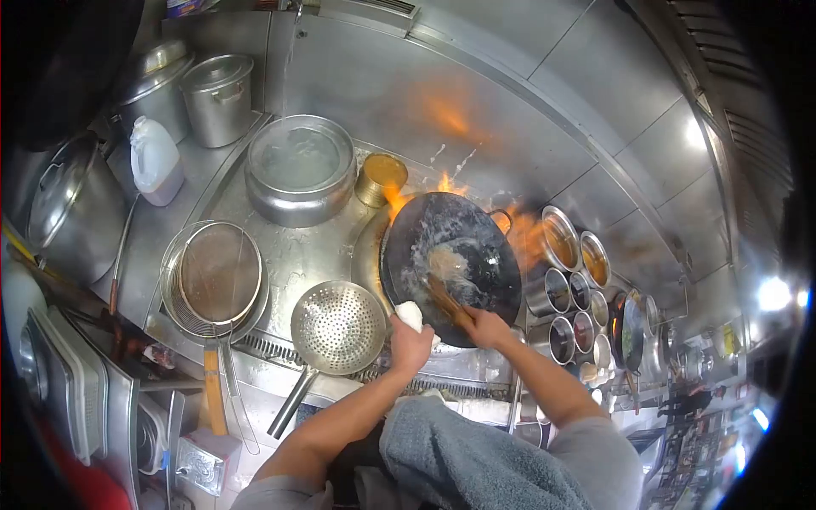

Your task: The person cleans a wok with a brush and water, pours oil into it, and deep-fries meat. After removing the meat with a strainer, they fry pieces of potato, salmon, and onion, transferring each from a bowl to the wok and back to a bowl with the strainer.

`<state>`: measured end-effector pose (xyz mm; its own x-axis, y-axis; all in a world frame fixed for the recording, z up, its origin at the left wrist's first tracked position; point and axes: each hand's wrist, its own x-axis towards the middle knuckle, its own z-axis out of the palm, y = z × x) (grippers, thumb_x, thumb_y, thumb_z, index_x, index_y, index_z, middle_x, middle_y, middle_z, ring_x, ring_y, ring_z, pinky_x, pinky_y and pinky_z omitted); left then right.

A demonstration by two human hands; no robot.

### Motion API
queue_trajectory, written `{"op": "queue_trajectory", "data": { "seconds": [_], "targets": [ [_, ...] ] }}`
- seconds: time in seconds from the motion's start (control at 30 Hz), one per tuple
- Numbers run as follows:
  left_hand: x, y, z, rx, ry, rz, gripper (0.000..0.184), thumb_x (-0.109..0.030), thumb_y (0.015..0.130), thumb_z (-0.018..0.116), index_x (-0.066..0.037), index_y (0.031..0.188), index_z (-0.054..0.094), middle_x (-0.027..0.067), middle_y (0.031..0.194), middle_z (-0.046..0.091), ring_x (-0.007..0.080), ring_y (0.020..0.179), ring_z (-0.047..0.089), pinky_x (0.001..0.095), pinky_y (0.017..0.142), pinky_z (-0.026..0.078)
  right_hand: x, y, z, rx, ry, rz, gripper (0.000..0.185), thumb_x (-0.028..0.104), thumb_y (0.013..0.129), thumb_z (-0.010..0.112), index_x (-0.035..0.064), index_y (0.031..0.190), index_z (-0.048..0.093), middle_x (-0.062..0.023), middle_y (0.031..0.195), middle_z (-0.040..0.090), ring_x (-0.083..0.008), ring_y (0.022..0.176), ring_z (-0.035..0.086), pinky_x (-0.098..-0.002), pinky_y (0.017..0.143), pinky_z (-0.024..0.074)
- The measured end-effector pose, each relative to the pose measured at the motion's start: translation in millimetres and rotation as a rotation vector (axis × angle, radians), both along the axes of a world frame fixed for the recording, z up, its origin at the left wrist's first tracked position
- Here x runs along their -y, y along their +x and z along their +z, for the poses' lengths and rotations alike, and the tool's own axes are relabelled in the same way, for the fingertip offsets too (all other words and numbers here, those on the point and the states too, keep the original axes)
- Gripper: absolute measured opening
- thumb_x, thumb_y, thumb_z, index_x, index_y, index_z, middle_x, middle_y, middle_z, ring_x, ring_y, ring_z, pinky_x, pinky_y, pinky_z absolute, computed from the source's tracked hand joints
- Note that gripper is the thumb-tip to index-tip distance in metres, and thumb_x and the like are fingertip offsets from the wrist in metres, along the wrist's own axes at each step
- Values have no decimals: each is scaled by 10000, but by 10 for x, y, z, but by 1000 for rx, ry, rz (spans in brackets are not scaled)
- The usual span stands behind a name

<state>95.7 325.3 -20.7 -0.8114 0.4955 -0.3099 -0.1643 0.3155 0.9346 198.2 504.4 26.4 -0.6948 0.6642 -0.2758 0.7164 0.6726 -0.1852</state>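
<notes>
A black wok (484,246) stands tilted over the burner, with flames rising behind its rim. My left hand (411,347) is closed on a folded white cloth (409,316) at the wok's near edge; the wok's handle, if there is one, is hidden. In my right hand (487,328) is a wooden-looking wok brush (445,299), its far end down in the wok. Wet, whitish streaks and a pale foamy patch show on the wok's inner surface around the brush tip.
Left of the wok lie a perforated ladle (338,327) and a wire strainer (219,272). Behind are a large water pot (300,161) and a tin (382,177) close to the flames. Several metal containers (559,289) stand to the right. A plastic jug (155,161) is at far left.
</notes>
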Motion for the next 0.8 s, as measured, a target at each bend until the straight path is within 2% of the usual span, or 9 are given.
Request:
{"op": "queue_trajectory", "data": {
  "seconds": [0.07, 0.13, 0.2, 0.3, 0.33, 0.43, 0.53, 0.67, 0.8],
  "targets": [
    [20, -22, 49, -1, 3, -6, 623, -222, 786, 669, 93, 1226, 359, 380, 1076, 585, 517, 1021, 585, 518, 925, 448, -13, 114, 373, 184, -55, 111, 510, 504, 949, 443, 131, 1235, 640, -240, 1099, 666, -402, 1047, 643, -447, 913, 499],
    [16, -16, 38, -12, 2, -25, 627, -224, 788, 673, 94, 1227, 358, 381, 1088, 580, 516, 1030, 583, 517, 932, 446, -669, -226, 143, 298, -186, 44, 530, 545, 924, 482, 108, 1138, 691, -226, 1056, 686, -381, 998, 672, -416, 859, 530],
    [6, -23, -11, 15, -1, -50, 643, -232, 778, 687, 90, 1229, 362, 381, 1098, 580, 513, 1037, 584, 513, 940, 447, -1000, -798, -56, 117, -47, -103, 543, 571, 904, 498, 102, 1076, 713, -228, 1042, 690, -404, 982, 670, -426, 839, 539],
    [41, -82, 10, -3, -54, -101, 683, -278, 773, 725, 90, 1222, 366, 379, 1107, 580, 504, 1038, 591, 508, 937, 450, -388, -839, -287, -171, 9, -340, 529, 566, 909, 478, 147, 1164, 679, -262, 1062, 670, -423, 1018, 651, -467, 875, 521],
    [39, -68, 15, -4, -39, -101, 683, -278, 773, 725, 90, 1222, 366, 379, 1107, 580, 504, 1038, 591, 508, 937, 450, -416, -641, -626, -106, 48, -318, 531, 543, 919, 471, 189, 1295, 596, -285, 1086, 650, -443, 1054, 627, -500, 915, 494],
    [92, 10, -102, 25, 84, -37, 766, -389, 771, 760, 91, 1220, 366, 387, 1111, 579, 489, 1055, 596, 506, 930, 447, -174, 39, -33, 181, -12, -66, 523, 539, 941, 421, 307, 1405, 486, -211, 1154, 659, -401, 1064, 634, -485, 951, 488],
    [-76, 147, -158, -141, 73, 101, 764, -371, 778, 753, 88, 1242, 355, 392, 1092, 583, 498, 1054, 593, 508, 923, 452, -634, 291, 513, 434, 31, 156, 521, 574, 918, 447, 272, 1319, 585, -174, 1139, 676, -365, 1054, 649, -468, 916, 508],
    [-106, 62, -195, -48, -22, 47, 684, -209, 753, 690, 100, 1265, 356, 374, 1107, 591, 496, 1061, 589, 503, 928, 453, -1473, -342, 50, 182, 41, -52, 491, 535, 928, 457, 154, 1131, 690, -158, 993, 714, -349, 984, 674, -464, 860, 527],
    [-103, -127, -255, -147, 29, 46, 583, -167, 730, 668, 85, 1207, 446, 320, 1086, 616, 453, 1032, 613, 465, 907, 473, -838, -224, -638, 23, 120, -69, 478, 490, 931, 469, 221, 1313, 566, -169, 1047, 699, -376, 1002, 660, -489, 865, 520]
  ]
}}
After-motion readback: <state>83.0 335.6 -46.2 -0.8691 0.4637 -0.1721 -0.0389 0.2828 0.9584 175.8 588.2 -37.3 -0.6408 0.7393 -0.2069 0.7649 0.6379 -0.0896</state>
